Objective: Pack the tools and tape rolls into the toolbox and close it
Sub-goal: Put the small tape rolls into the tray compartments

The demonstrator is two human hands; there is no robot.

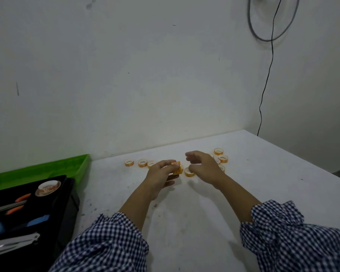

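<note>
Our left hand [161, 171] pinches a small stack of tape rolls [176, 168] mid-worktop [204, 222]. Our right hand [202, 165] hovers at its 3 o'clock, fingers loosely spread and holding nothing, over loose rolls [223, 158]. Three more rolls [142, 162] lie at 10 o'clock. The open toolbox [71, 197], tools inside, sits at 8 o'clock.

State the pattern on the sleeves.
Dark blue and white check, seen best in the head view on the sleeves.

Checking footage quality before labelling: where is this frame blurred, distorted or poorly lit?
Head view: dim, flat light, only faint shadows on the table; the toolbox at lower left is dark and smeared; wide-angle stretch enlarges the sleeves; the tape rolls look clearer.
</note>
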